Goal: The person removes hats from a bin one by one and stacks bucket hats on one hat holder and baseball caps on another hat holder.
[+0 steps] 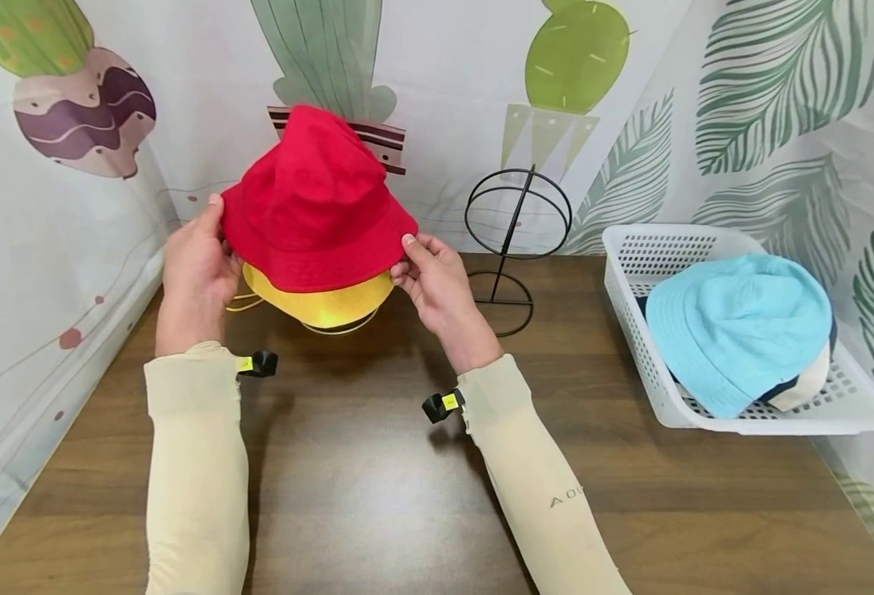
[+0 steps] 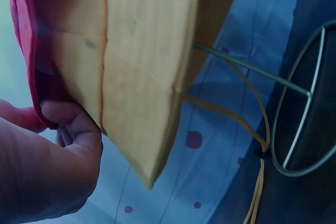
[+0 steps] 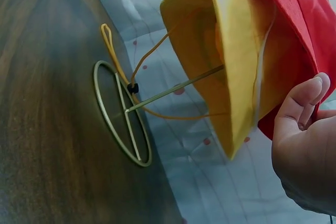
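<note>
A red bucket hat (image 1: 318, 198) is over a yellow brimmed hat (image 1: 325, 306), whose lower brim shows beneath it. My left hand (image 1: 199, 260) pinches the red brim at its left edge, thumb on the outside. On the opposite side, my right hand (image 1: 440, 285) grips the same brim between thumb and fingers. The yellow hat rests on a wire stand, and its base ring (image 3: 96, 87) is on the table in the right wrist view. From under the yellow hat hangs a thin cord (image 3: 178, 117) with a black toggle (image 3: 133, 88). The red crown hides the stand's top.
Just right of my right hand stands a bare black wire hat stand (image 1: 507, 235). Farther right, a white perforated basket (image 1: 634, 355) holds a light blue bucket hat (image 1: 742, 322) on top of dark and cream headwear (image 1: 809, 384). A patterned cloth (image 1: 452, 49) hangs behind the wooden table (image 1: 377, 496).
</note>
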Action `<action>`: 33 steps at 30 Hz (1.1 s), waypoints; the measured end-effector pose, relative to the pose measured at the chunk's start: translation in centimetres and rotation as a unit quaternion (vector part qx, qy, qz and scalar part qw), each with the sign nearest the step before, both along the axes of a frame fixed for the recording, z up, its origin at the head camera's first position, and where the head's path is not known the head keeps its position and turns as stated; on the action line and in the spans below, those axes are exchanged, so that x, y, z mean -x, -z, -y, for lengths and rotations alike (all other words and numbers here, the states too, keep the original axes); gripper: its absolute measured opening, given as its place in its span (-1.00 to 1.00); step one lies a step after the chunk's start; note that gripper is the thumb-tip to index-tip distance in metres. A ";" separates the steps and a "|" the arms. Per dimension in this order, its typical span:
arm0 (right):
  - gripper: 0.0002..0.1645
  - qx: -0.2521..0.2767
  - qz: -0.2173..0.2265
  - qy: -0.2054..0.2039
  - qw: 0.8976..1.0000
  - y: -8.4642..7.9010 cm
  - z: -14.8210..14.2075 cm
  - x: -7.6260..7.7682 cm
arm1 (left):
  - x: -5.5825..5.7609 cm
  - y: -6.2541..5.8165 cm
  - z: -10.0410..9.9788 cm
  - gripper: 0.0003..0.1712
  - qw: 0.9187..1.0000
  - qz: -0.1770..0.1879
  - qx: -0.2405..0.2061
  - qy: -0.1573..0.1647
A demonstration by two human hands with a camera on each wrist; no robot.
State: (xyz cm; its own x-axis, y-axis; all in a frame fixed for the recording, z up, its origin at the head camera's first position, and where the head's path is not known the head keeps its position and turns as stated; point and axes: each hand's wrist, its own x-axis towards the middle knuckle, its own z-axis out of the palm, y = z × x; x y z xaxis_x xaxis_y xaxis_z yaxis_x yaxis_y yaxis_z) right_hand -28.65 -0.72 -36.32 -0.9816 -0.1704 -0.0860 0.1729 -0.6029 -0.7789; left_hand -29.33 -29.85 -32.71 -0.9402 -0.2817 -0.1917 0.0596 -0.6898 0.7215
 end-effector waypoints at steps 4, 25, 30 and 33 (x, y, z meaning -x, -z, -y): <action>-0.90 -0.005 0.011 0.001 1.000 0.6 0.0 0.3 | 0.0 0.4 0.1 -0.64 0.999 0.013 0.051 -0.006; -0.87 -0.008 0.065 -0.026 0.998 2.4 0.2 1.0 | 0.6 2.3 1.3 -0.78 0.990 0.061 0.129 0.013; -0.85 -0.008 0.072 -0.029 0.997 2.8 0.3 1.1 | 0.6 2.8 1.7 -0.78 0.988 0.061 0.141 0.030; -0.86 -0.011 0.076 -0.028 0.997 3.2 0.2 1.4 | 0.7 3.0 1.9 -0.78 0.987 0.061 0.146 0.041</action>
